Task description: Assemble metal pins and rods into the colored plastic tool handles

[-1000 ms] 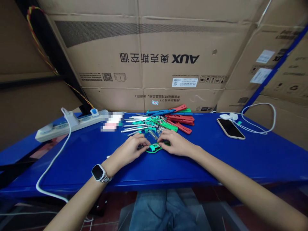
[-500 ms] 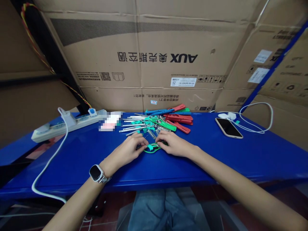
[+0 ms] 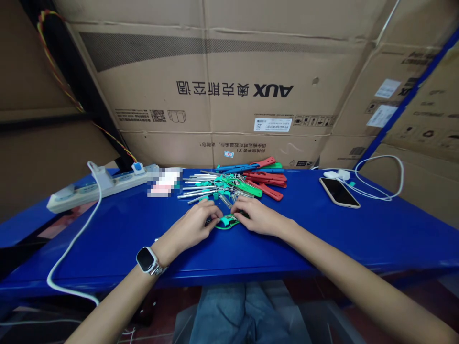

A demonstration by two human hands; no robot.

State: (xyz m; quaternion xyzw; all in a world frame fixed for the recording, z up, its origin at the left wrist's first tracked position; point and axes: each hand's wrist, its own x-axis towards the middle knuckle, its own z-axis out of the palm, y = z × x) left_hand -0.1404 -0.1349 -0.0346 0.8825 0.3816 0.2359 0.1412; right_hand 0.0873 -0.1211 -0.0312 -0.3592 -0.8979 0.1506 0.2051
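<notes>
Low over the table in front of me, my left hand (image 3: 201, 219) pinches with thumb and fingers at the left end of an opened green stick lighter (image 3: 226, 227). Fingers bent, my right hand (image 3: 253, 216) grips the same lighter's right part. Between the hands a teal piece (image 3: 225, 220) shows in the green casing; the fingertips hide much of the rest. Just beyond the hands lies a pile of stick lighter parts: metal tubes (image 3: 195, 192), small teal pieces, a green handle (image 3: 253, 188), red handles (image 3: 267, 178) and blue handles (image 3: 236, 167).
On the blue table (image 3: 315, 234), a phone (image 3: 340, 192) lies at the right beside a white charger and cable (image 3: 398, 184). A power strip (image 3: 82, 195) with a white cord stands at the left. A large cardboard panel (image 3: 229, 57) rises behind the pile.
Both hands stay at the green lighter with almost the same hold. The left wrist has turned slightly, and the view has shifted a little.
</notes>
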